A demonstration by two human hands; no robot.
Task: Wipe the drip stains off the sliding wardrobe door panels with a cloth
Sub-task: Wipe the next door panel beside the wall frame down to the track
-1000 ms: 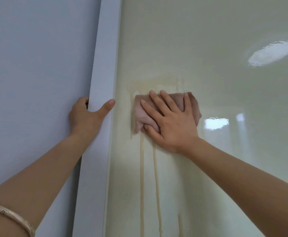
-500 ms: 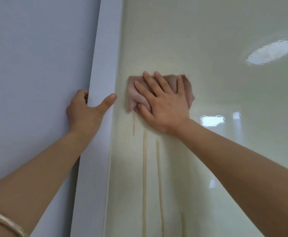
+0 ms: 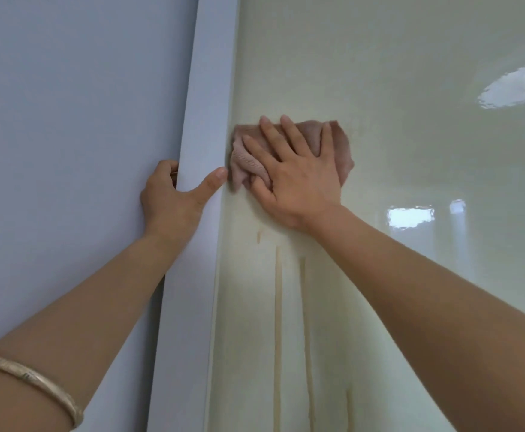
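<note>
A glossy cream door panel (image 3: 395, 275) fills the right of the view. My right hand (image 3: 295, 169) presses a folded pinkish-brown cloth (image 3: 339, 148) flat against it with straight, spread fingers. Below the hand, thin brown drip stains (image 3: 278, 307) run down the panel, with a short one higher up to their left. My left hand (image 3: 173, 198) grips the pale grey door frame edge (image 3: 198, 213), thumb across its front face and fingers curled behind it. The cloth's left edge lies close to that thumb tip.
A matte grey-blue panel (image 3: 67, 151) takes up the left side. Light reflections (image 3: 513, 85) show on the glossy panel at right. A metal bangle (image 3: 33, 378) sits on my left forearm.
My right hand slid the cloth up the panel and slightly left, uncovering more of the drip streaks below. My left hand kept its grip on the frame edge.
</note>
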